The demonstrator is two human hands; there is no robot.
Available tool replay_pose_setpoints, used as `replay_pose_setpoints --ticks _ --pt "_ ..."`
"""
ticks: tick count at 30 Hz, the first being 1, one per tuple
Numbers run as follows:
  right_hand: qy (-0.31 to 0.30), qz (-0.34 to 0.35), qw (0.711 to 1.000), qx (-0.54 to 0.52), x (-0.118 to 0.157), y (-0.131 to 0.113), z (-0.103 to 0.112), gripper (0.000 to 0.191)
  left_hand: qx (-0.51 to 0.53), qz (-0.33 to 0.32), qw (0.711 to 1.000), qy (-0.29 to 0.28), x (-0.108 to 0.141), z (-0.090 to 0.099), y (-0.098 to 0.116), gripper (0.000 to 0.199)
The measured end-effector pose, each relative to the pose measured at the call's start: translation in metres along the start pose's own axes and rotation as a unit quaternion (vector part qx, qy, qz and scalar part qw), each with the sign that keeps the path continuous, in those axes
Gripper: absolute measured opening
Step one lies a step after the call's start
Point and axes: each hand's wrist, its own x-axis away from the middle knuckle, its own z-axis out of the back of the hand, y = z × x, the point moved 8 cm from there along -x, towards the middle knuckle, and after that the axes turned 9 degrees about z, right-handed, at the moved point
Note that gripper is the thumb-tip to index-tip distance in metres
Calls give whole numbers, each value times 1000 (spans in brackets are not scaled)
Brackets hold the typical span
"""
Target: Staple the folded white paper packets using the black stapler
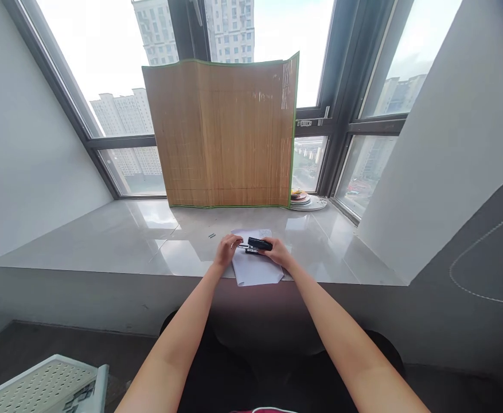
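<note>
My right hand (278, 252) is wrapped round the back of a black stapler (257, 244). Its top arm is lifted from the base, and a thin metal part sticks out toward the left. At that end my left hand (227, 250) has thumb and fingers pinched together; whatever is between them is too small to make out. Under both hands lie white paper sheets (257, 272), their near edge hanging a little over the sill's front. Left of my left hand, small grey strips (212, 236), probably staples, rest on the sill.
The glossy tiled windowsill (117, 246) carries everything. A bamboo mat (229, 132) with green edging stands upright against the window. Stacked plates or discs (300, 199) sit at its right foot. A pale perforated plastic piece (45, 381) is on the floor at lower left.
</note>
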Motion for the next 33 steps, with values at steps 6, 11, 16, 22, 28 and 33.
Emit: replay_pose_setpoints --ticks 6,11,16,22,28,33 --pt "12 -11 1000 9 0 3 3 32 -3 29 999 36 -1 3 -7 26" --pt "28 -26 999 -3 1 7 8 33 26 8 998 53 -6 0 -6 21" --pt "43 -31 998 -17 2 6 13 33 59 -8 998 24 -11 -6 -1 19" --pt "40 -32 998 -26 1 10 12 29 24 3 997 -67 -14 -21 3 26" --pt "37 -33 998 -27 0 15 11 29 11 1 996 -87 -15 -20 5 23" --pt "30 -30 999 -32 -1 16 10 30 28 -7 996 -90 -16 -22 4 14"
